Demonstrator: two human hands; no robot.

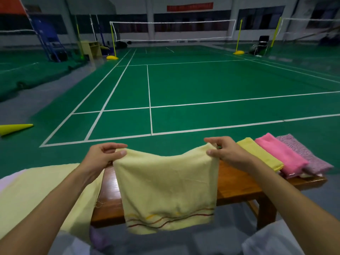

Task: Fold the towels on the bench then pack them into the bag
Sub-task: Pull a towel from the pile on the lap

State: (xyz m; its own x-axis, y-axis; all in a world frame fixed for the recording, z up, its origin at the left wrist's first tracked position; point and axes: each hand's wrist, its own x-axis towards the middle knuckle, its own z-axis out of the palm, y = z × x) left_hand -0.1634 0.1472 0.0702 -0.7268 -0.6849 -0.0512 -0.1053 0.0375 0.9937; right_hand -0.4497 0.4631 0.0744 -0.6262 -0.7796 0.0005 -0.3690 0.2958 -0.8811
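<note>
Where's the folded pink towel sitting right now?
In the head view, the pink towel lies folded at the bench's right end, between a folded yellow towel and a speckled purple towel.

both bare arms stretched forward, left hand [100, 155] and right hand [223, 149] raised level, fingers pinched closed

An indoor sports hall holds a green badminton court floor [202, 80] marked with white lines, with a grey concrete strip along its left edge. A white-edged net [173, 31] stretches between yellow posts before a dim grey wall bearing a red banner [190, 6] and dark windows.
</note>
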